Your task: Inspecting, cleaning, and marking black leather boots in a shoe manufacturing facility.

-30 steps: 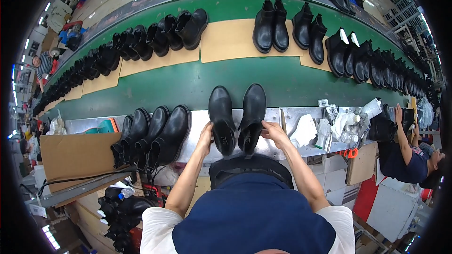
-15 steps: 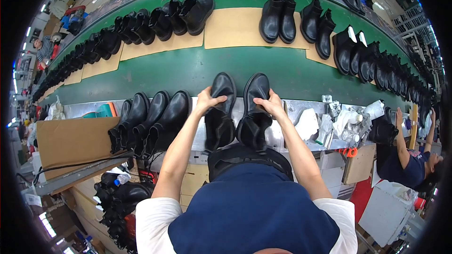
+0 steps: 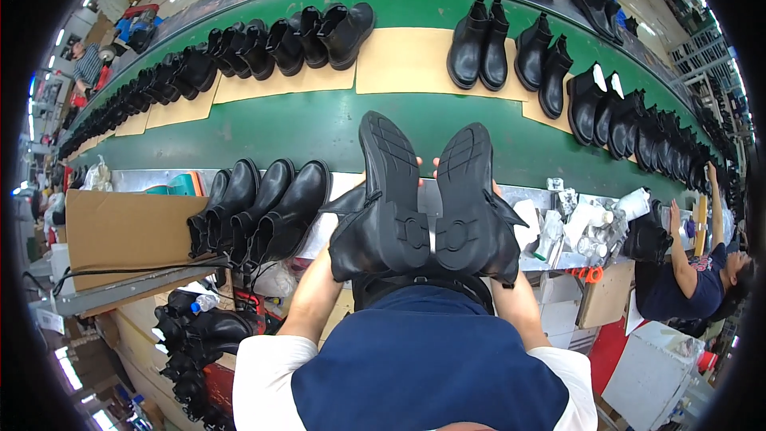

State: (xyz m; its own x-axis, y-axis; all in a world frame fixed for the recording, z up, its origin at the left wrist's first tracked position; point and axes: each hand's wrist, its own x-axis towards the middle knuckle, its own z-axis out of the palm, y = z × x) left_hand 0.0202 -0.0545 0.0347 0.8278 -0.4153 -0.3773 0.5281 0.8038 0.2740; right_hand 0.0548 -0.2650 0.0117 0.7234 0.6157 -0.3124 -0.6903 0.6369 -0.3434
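A pair of black ankle boots is in my hands above the bench edge in front of me, soles turned up and toes pointing away. My left hand (image 3: 420,163) is closed round the left boot (image 3: 388,160) from underneath, with only fingertips showing at the inner edge of the sole. Round the right boot (image 3: 465,164) my right hand (image 3: 496,189) is wrapped likewise, mostly hidden behind it. The black soles show grooved treads and separate heels. Loose upper parts of both boots stick out to the sides near my wrists.
Black boots (image 3: 291,199) stand left on the metal ledge beside a cardboard box (image 3: 128,227). Rows of boots line the green conveyor (image 3: 279,128) on cardboard sheets (image 3: 407,64). Rightward lie crumpled plastic and bottles (image 3: 592,223), orange-handled scissors (image 3: 589,274) and a co-worker (image 3: 702,279).
Both boots have been turned over, from uppers facing up to soles facing up, and are closer to me. My hands, earlier on top with thumbs over the uppers, are now beneath.
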